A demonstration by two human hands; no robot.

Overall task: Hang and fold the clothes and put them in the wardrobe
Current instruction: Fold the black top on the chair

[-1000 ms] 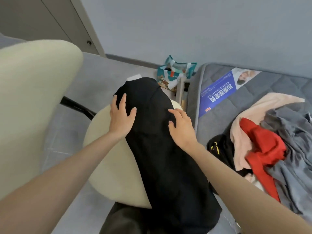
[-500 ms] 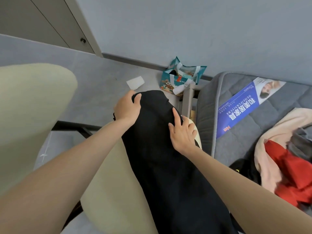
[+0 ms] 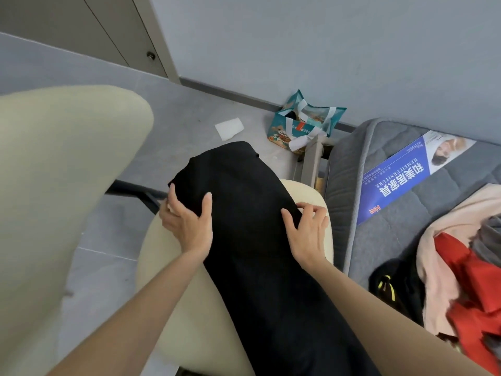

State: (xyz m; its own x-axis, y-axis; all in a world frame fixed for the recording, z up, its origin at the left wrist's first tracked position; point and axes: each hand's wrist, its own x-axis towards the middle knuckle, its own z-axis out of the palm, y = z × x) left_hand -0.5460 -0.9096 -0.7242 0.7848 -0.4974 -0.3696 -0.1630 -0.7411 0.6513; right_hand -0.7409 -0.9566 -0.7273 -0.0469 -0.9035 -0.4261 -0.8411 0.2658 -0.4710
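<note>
A long black garment lies lengthwise over the cream seat of a chair, its far end hanging past the seat. My left hand grips the garment's left edge, thumb on top and fingers curled under the cloth. My right hand pinches the right edge with bent fingers. On the grey mattress at the right lies a heap of clothes: red, pink, grey and a black piece with yellow marks.
The chair's cream backrest fills the left side. A teal bag and a white paper lie on the grey floor near the wall. A closed door stands at the top left.
Both hands have slid back toward me along the garment and now hold its two side edges. The view has tilted slightly.
</note>
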